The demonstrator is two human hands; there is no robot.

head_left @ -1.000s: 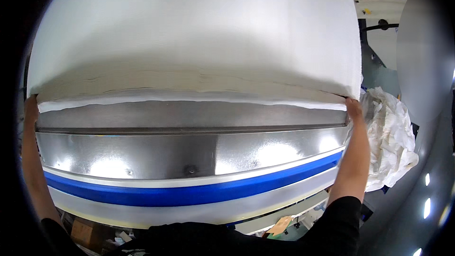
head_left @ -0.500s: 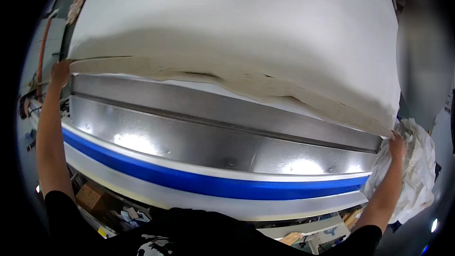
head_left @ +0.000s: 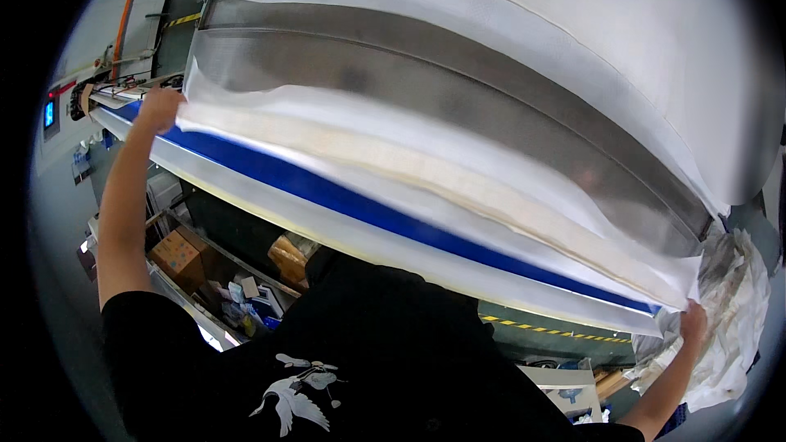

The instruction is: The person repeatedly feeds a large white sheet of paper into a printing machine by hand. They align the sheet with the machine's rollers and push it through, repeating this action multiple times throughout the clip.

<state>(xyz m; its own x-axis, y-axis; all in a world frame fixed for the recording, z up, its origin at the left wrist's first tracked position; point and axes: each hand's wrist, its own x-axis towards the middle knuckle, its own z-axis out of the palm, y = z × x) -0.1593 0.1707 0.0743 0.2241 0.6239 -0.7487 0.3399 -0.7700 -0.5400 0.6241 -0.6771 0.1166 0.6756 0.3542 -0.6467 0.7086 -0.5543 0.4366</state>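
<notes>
Both arms are stretched far apart, one hand at each end of a long, thin white sheet (head_left: 426, 160) that lies across a wide machine. The left hand (head_left: 158, 108) is closed in a fist on the sheet's near-left corner, up by the end of the machine's blue stripe (head_left: 352, 206); the right hand (head_left: 693, 321) pinches the opposite near corner low at the far right, where the stripe runs out. Held at its two corners like this, the sheet's near edge stays taut between the hands and hangs over the front lip rather than sagging or folding on itself, which looks like the reason for so wide a grip. Between the hands the material is semi-transparent and drapes over a cream-coloured layer (head_left: 458, 184); beyond it, away from the person, runs a bright curved metal band (head_left: 458, 86), and past that a broad white cloth surface (head_left: 573, 24) fills the top of the view. Just beside the right hand, on its outer side, is a crumpled heap of whitish fabric or film (head_left: 741, 336). Below the left arm, under the machine's edge, sit cardboard boxes (head_left: 182, 255) and small clutter on a lower level.
</notes>
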